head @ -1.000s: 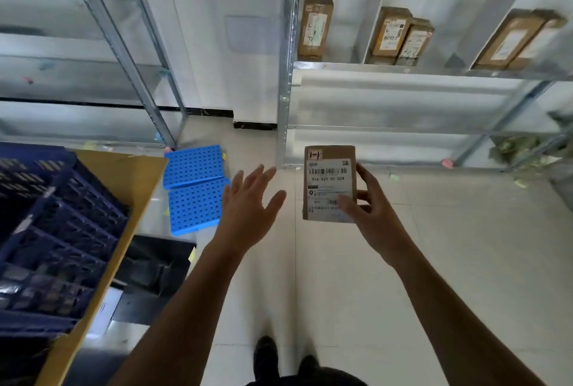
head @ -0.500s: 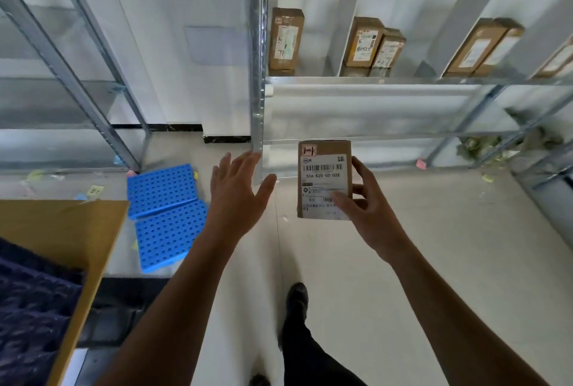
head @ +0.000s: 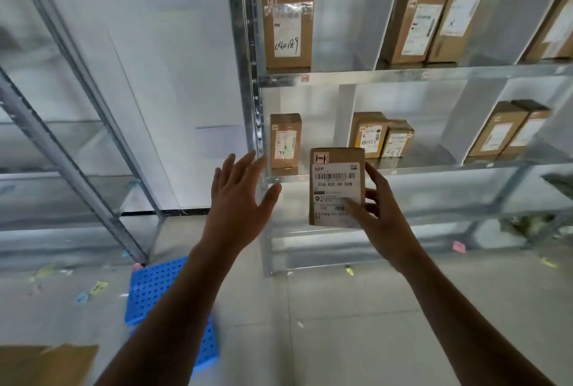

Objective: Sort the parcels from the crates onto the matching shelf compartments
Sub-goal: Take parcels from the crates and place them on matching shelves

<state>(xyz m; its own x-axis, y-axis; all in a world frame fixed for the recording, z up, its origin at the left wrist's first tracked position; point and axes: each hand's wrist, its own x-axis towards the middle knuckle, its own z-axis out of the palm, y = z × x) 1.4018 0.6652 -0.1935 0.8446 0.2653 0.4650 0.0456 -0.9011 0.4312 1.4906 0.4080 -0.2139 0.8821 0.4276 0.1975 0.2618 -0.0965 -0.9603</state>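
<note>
My right hand [head: 383, 218] grasps the upright parcel [head: 336, 182]. Its likely compartment [head: 338, 29] lies above the parcel, slightly left. My left hand [head: 238, 209] is splayed and empty.

In the top-left compartment [head: 341, 29], one upright parcel [head: 287, 26] stands left; its right side is free.

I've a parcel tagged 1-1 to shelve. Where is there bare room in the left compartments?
Top left: bare shelf between the 040189 parcel and the divider; that parcel sits close to the post. Below, a like gap lies right of the lone parcel. The middle compartments are tighter, with an upper pair and a lower pair of parcels.
</note>
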